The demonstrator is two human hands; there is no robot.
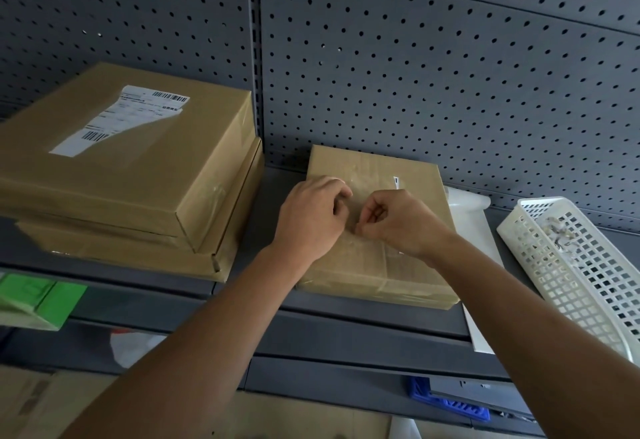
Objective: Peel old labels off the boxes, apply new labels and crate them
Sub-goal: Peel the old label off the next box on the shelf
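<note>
A flat brown cardboard box lies on the grey shelf in front of me. Only small white label scraps and clear tape residue show on its top. My left hand rests on the box's left part with its fingers curled against the top. My right hand pinches something small at the box's middle, between thumb and fingertips; what it pinches is too small to tell. To the left, two larger brown boxes are stacked, and the top box carries a partly torn white shipping label.
A white perforated plastic basket lies tilted at the right, with crumpled scraps inside. A white sheet lies between it and the box. Grey pegboard backs the shelf. Below are a green box, a blue crate and cardboard.
</note>
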